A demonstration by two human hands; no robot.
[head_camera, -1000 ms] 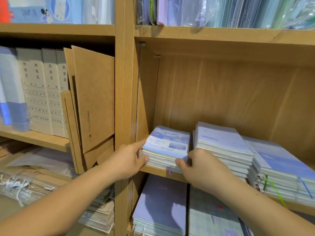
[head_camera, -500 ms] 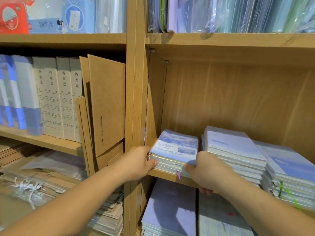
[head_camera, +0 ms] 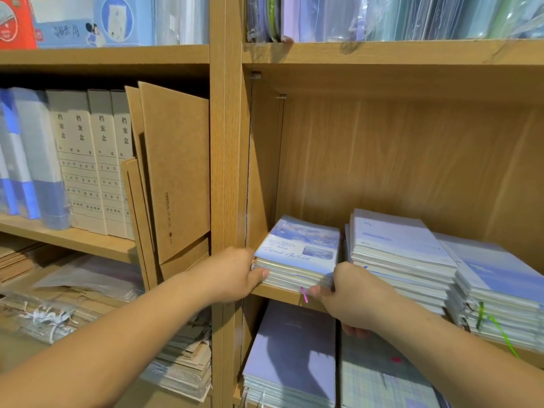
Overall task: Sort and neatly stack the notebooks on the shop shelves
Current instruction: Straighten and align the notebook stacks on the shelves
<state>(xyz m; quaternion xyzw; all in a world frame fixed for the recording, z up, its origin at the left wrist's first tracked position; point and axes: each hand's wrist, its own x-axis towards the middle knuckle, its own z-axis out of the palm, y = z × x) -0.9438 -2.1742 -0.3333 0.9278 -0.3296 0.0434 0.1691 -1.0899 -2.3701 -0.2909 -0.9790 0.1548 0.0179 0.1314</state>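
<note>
A small stack of blue-covered notebooks lies at the left end of a wooden shelf. My left hand grips the stack's front left corner, thumb on its edge. My right hand holds the front right corner, thumb against the stack's front by a pink ribbon. A taller stack of pale notebooks lies just to the right. Beyond that sits another stack with green ribbons hanging out.
The shelf's upright post stands directly left of the stack. Brown cardboard folders and cream file boxes fill the left bay. More notebooks lie on the shelf below. Plastic-wrapped stationery fills the top shelf.
Both hands stay on the small stack's front corners; my right thumb has shifted along the stack's front edge. The camera has tilted slightly, so the scene sits lower and further right.
</note>
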